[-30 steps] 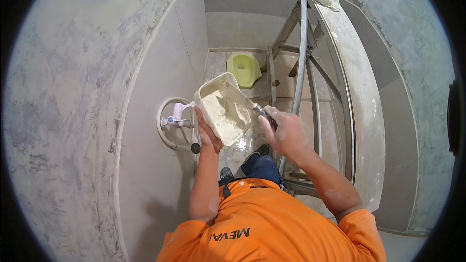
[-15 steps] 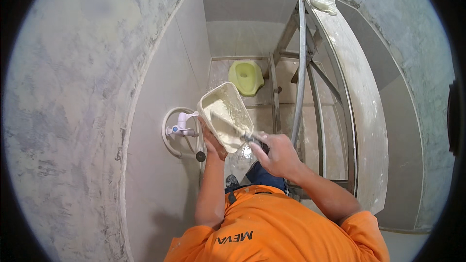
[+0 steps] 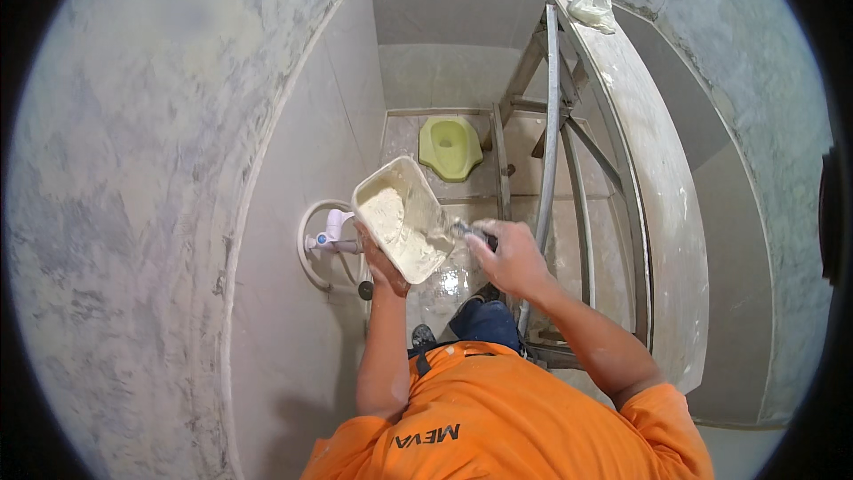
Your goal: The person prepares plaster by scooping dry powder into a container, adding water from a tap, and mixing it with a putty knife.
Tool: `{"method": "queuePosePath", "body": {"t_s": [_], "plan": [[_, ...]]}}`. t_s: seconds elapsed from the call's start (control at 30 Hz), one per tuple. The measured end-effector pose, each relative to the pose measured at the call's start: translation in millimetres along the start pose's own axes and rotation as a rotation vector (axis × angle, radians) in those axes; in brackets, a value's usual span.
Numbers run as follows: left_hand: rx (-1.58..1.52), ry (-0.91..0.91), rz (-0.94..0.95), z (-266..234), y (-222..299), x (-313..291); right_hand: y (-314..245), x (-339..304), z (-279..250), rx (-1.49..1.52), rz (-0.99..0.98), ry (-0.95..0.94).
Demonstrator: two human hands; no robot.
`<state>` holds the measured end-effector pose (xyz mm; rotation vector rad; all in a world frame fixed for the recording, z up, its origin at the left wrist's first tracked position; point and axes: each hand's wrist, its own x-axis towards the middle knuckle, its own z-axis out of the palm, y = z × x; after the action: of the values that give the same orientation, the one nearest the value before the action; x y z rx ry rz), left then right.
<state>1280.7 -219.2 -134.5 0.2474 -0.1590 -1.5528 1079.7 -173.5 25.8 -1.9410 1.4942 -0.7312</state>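
My left hand [image 3: 384, 265] grips a white rectangular tub [image 3: 359, 191] from beneath and its left side, holding it tilted. Inside the tub lies a pale cream paste [image 3: 384, 213], with dry-looking powder toward its far left part. My right hand [image 3: 514, 260] is closed round the dark handle of a putty knife [image 3: 458, 230]. The knife's blade reaches over the tub's right side into the paste, and its tip is hard to make out. White residue covers the fingers of my right hand.
On the left tiled wall are a white and lilac tap [image 3: 336, 227] and a coiled hose [image 3: 306, 258]. A yellow-green squat toilet [image 3: 450, 149] is set in the floor ahead. To the right stands a metal frame [image 3: 551, 124] bearing a long board [image 3: 662, 178], with a plastic bag [image 3: 593, 5] at its far end.
The tub has shifted slightly left and tilted more. The putty knife has drawn back from the middle of the paste to the tub's right side.
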Motion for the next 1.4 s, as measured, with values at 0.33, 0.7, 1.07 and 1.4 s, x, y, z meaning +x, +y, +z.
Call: {"method": "queuePosePath", "body": {"t_s": [0.33,0.7,1.07,1.4], "plan": [[0.033,-0.015,0.042,6,4,-3,-8,5,4,-0.081,-0.078,0.064],[0.372,0.096,0.032,10,2,1,-57,1,40,-0.680,-0.267,0.070],[0.219,-0.073,0.008,2,20,-2,-63,15,5,-0.638,-0.489,0.115],[0.175,-0.077,-0.049,23,23,-13,-56,11,-6,-0.675,-0.460,0.101]]}}
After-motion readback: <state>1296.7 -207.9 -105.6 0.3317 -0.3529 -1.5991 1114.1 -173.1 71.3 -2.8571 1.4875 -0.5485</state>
